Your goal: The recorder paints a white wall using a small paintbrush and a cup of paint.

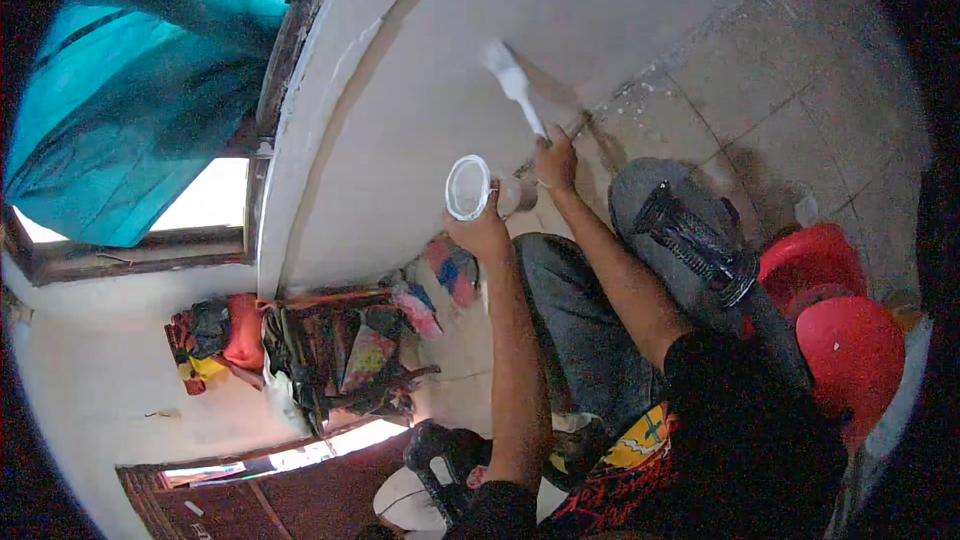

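My left hand (pixel 480 232) grips a clear plastic tub (pixel 517 193) with a white rim, its mouth tilted toward the camera. How much it holds is hard to tell. A paintbrush (pixel 514 82) with a white, paint-coated head is held by its handle in my right hand (pixel 556 159). The bristles are blurred and lie at or just off the pale wall (pixel 420 105), where a shadow falls beside them; contact cannot be made out. Both hands are in front of my bent knees, in grey trousers (pixel 577 315).
Whitish spots mark the tiled floor (pixel 750 105) along the wall's base. A black ribbed object (pixel 694 244) lies over one leg. Red plastic items (pixel 851 352) stand beside me. Clothes and bags (pixel 352 352) are heaped by the corner. A teal curtain (pixel 150 112) hangs over a window.
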`<action>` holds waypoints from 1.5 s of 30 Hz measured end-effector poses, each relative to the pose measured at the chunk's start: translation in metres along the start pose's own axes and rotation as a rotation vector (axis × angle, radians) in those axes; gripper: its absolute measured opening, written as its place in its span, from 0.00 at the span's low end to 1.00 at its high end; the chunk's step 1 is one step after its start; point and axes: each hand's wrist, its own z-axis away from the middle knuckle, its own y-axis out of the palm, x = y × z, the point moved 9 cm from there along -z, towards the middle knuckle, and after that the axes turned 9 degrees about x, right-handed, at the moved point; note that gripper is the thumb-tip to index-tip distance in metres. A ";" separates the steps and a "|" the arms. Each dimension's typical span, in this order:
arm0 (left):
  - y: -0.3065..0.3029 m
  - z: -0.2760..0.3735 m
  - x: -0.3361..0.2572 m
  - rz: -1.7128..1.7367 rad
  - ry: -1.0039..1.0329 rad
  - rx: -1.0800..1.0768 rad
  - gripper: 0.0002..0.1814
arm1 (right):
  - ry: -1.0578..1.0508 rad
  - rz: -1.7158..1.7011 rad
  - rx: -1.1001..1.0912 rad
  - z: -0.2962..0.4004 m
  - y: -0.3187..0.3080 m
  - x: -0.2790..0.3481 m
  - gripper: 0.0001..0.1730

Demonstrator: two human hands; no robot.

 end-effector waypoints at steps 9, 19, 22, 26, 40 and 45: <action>-0.002 0.002 -0.005 0.114 -0.070 -0.015 0.28 | 0.064 0.195 0.242 -0.012 0.015 -0.010 0.19; -0.033 0.002 0.006 -0.004 -0.176 -0.081 0.28 | -0.376 -0.202 0.269 0.032 -0.032 0.170 0.21; -0.042 0.003 0.019 0.134 -0.263 -0.034 0.28 | -0.246 -0.102 0.326 0.012 -0.002 0.128 0.15; -0.079 -0.001 0.021 -0.227 -0.206 -0.112 0.26 | 0.093 0.047 0.370 -0.009 0.027 0.012 0.19; -0.141 0.000 0.070 -0.285 -0.183 -0.126 0.20 | -0.291 -0.065 0.417 0.037 0.038 0.128 0.15; -0.140 -0.002 0.076 -0.047 -0.168 -0.120 0.27 | -0.344 -0.209 0.470 0.047 0.063 0.109 0.15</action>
